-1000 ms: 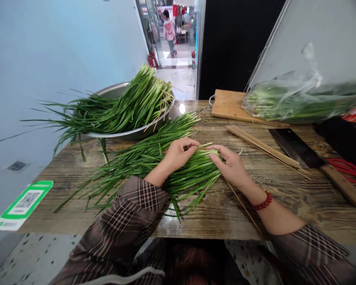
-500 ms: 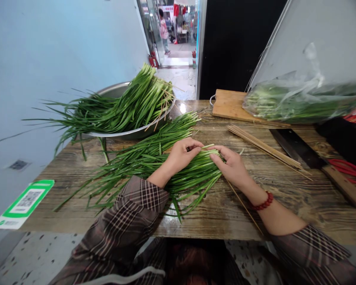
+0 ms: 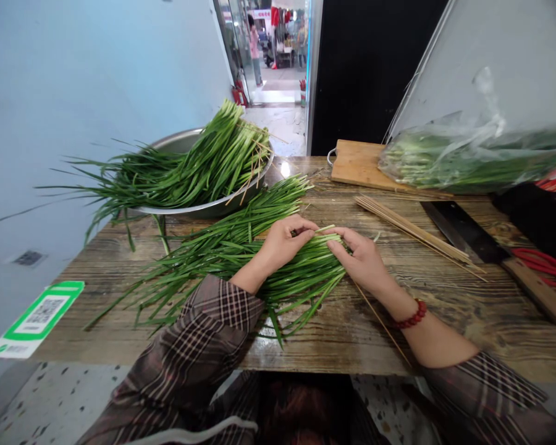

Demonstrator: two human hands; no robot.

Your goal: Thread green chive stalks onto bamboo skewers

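Garlic chives (image 3: pixel 301 272) lie in a loose pile across the middle of the wooden table, leaves to the left and pale ends to the right. My left hand (image 3: pixel 285 244) rests on them, thumb and forefinger pinched on a stalk near the pale ends. Facing it, my right hand (image 3: pixel 364 256) grips the pale ends between thumb and fingers. A thin bamboo skewer (image 3: pixel 382 324) slants from under my right hand towards the table's front edge; its upper end is hidden. A beaded red bracelet (image 3: pixel 412 314) circles my right wrist.
A metal basin (image 3: pixel 189 207) of skewered chives stands at the back left. Rightward lie bamboo skewers (image 3: pixel 412 228), a cleaver (image 3: pixel 463 232), red-handled scissors (image 3: pixel 542 266), a cutting board (image 3: pixel 359 162) and a plastic bag (image 3: pixel 472 154) of chives. A QR-code card (image 3: pixel 39 315) sits at left.
My hands and the chives have hardly moved. Outside the doorway, a distant person in pink has shifted slightly.
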